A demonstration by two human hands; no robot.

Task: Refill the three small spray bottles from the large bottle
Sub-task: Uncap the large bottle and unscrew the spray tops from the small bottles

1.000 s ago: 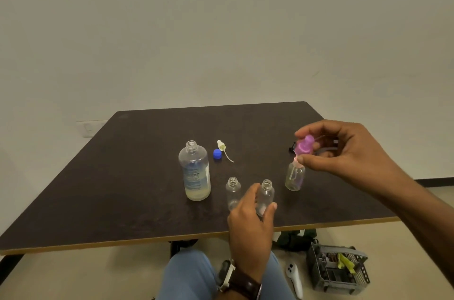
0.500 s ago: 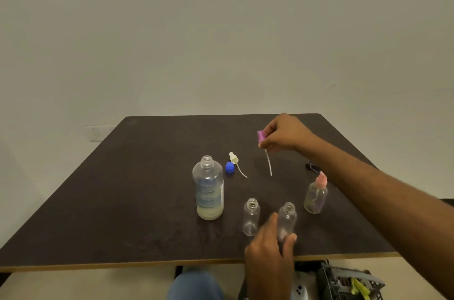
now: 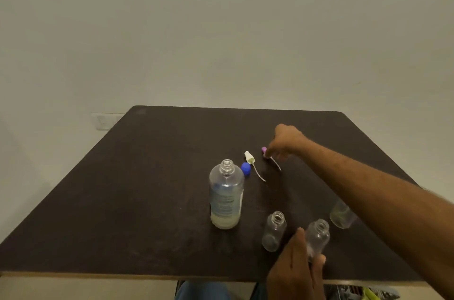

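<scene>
Uncapping step: right hand (image 3: 285, 141) pinches pink spray head (image 3: 264, 150) at table; left hand (image 3: 298, 265) grips clear small bottle (image 3: 317, 238). Next, likely: release it.

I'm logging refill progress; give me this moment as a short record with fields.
Large clear plastic bottle: upright, uncapped, a little pale liquid at the bottom
Blue cap: on the dark table
White spray top: lying beside the blue cap
Purple spray top: pinched by the right hand, low over the table
Small clear bottle: open, held by the left hand
Other small bottles: one open, one partly hidden by the arm
</scene>
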